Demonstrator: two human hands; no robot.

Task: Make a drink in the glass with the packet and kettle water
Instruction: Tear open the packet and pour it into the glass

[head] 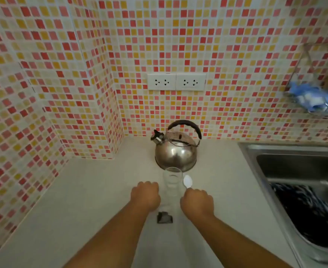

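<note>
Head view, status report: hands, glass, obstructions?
Left hand closed beside glass; right hand holds white spoon. Packet lying unused. Kettle behind, unobstructed.

kettle point(175, 151) behind glass point(171, 182), packet point(165, 218) before

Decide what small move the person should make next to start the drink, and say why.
Probably the left hand should pick up the dark packet lying near the glass: the glass looks empty, the packet is untouched, the right hand already holds the spoon, and the kettle stands behind.
</note>
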